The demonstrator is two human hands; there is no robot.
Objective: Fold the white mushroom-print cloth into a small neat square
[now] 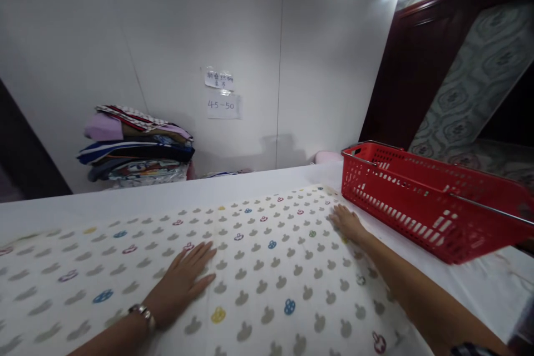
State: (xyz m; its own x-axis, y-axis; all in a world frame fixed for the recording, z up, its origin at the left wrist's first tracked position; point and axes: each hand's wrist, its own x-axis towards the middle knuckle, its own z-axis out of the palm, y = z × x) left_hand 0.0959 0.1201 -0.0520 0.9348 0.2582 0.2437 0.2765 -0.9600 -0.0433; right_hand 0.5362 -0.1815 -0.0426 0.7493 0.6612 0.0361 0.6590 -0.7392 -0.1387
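Observation:
A white cloth (258,267) printed with small grey and coloured mouse-head shapes lies spread flat on a white table (167,197). My left hand (183,281) rests palm down on the cloth near its middle, fingers stretched out and together. A metal watch band sits on that wrist. My right hand (346,222) lies flat on the cloth near its far right corner, fingers extended, close to the red basket. Neither hand holds anything.
A red plastic basket (429,206) with a metal handle stands on the table at the right. A stack of folded fabrics (137,147) lies against the white wall behind the table. Two paper notes (223,94) hang on the wall. A dark wooden door frame stands at far right.

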